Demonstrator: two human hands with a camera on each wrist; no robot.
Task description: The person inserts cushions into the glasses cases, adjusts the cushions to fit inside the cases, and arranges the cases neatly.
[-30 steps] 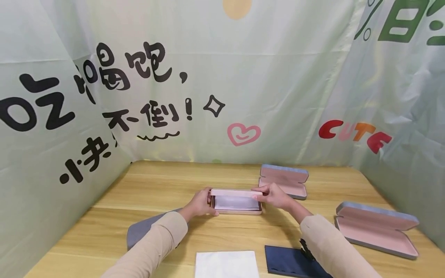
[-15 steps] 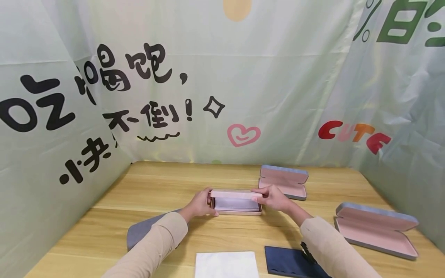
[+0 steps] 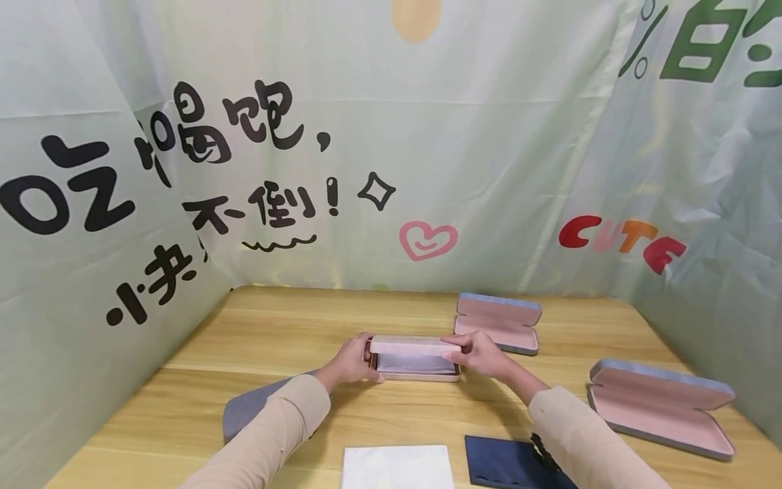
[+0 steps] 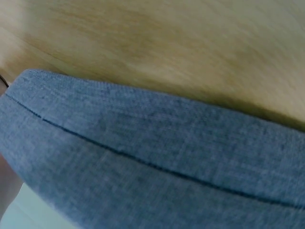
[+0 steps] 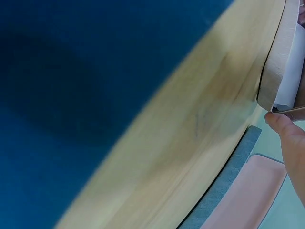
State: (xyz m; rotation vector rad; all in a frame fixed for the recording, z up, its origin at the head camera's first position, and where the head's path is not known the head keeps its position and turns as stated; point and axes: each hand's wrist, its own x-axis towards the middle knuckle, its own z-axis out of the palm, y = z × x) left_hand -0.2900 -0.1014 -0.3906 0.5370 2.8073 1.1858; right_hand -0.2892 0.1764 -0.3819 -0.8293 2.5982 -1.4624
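A pale pink glasses case [image 3: 415, 345] sits mid-table, its lid tilted partway over the base. Inside lies a folded whitish cloth [image 3: 417, 364]. My left hand [image 3: 353, 360] grips the case's left end, thumb low by the base. At the other end, my right hand [image 3: 484, 353] pinches the lid's corner between thumb and fingers. In the right wrist view, my right thumb [image 5: 279, 120] presses the case edge beside the white cloth [image 5: 291, 71]. A closed grey-blue glasses case [image 4: 143, 138] fills the left wrist view; my left forearm partly covers it in the head view.
Two blue-grey glasses cases with pink lining stand open, one behind my right hand [image 3: 497, 324], another at the right [image 3: 662, 407]. A white cloth [image 3: 397, 468] and a navy cloth [image 3: 501, 462] lie near the front. Printed curtains [image 3: 489, 149] border the table.
The pink case's lid tilts slightly lower over the opening. Both hands keep their places on it, and the head view has shifted a little.
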